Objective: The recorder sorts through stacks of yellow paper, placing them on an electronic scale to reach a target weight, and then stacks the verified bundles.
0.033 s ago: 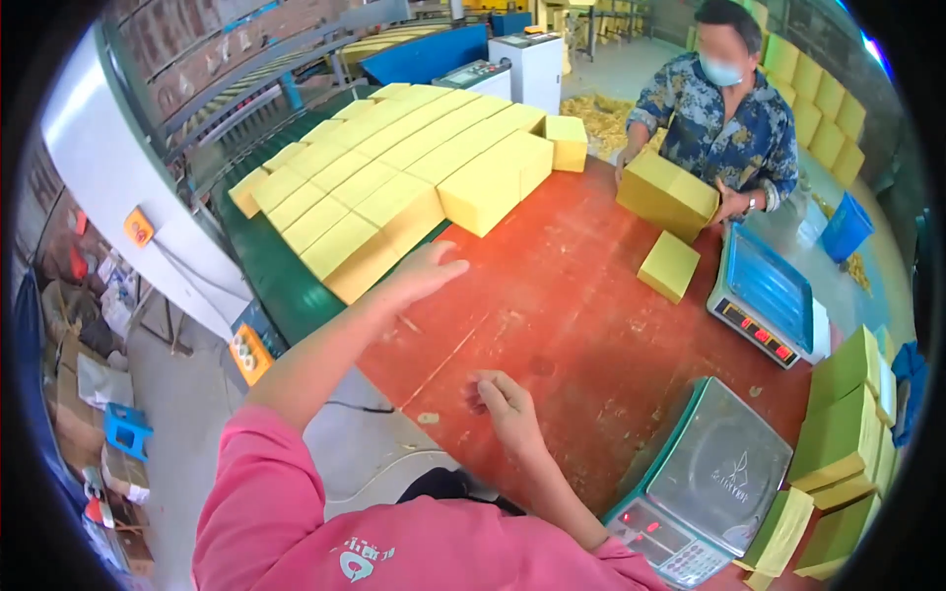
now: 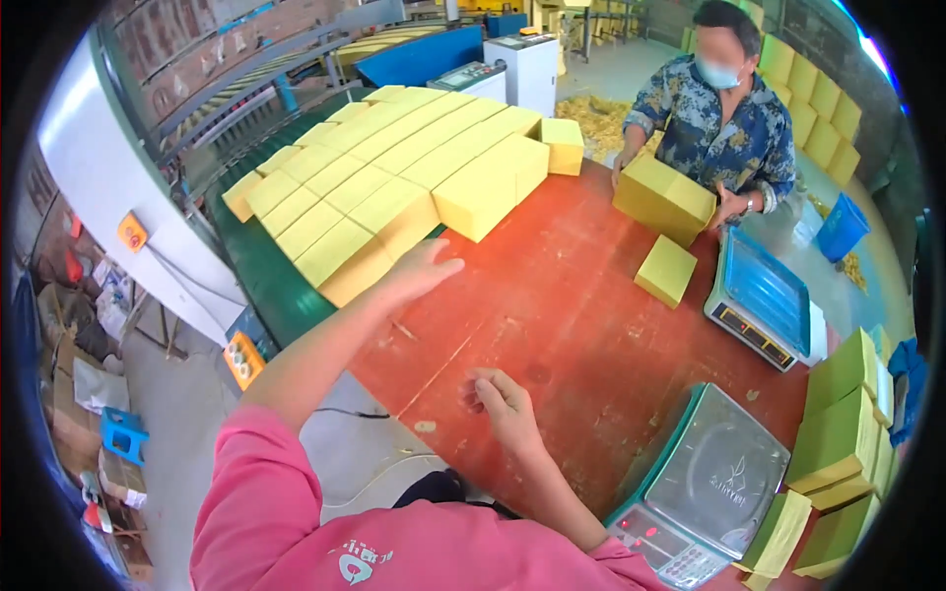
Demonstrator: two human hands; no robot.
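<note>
Left hand [image 2: 418, 276] near yellow blocks [image 2: 386, 169] (bucket [image 2: 844, 229] beyond)

A scuffed red table [image 2: 591, 360] fills the centre. Grey floor [image 2: 187, 424] shows at 8 o'clock, where a blue stool [image 2: 123, 433] stands beside piled clutter [image 2: 74, 394]. A white panel [image 2: 94, 167] rises between 9 and 10 o'clock, a brown wall [image 2: 168, 34] past it at 10. Just past 12 stands a white cabinet [image 2: 524, 74]; at 1 o'clock, yellow scraps [image 2: 591, 113] litter the floor. At 2 o'clock a strip light [image 2: 869, 47] glows bluish-white near a dark wall [image 2: 875, 133], a blue bin [image 2: 843, 229] nearer 3
</note>
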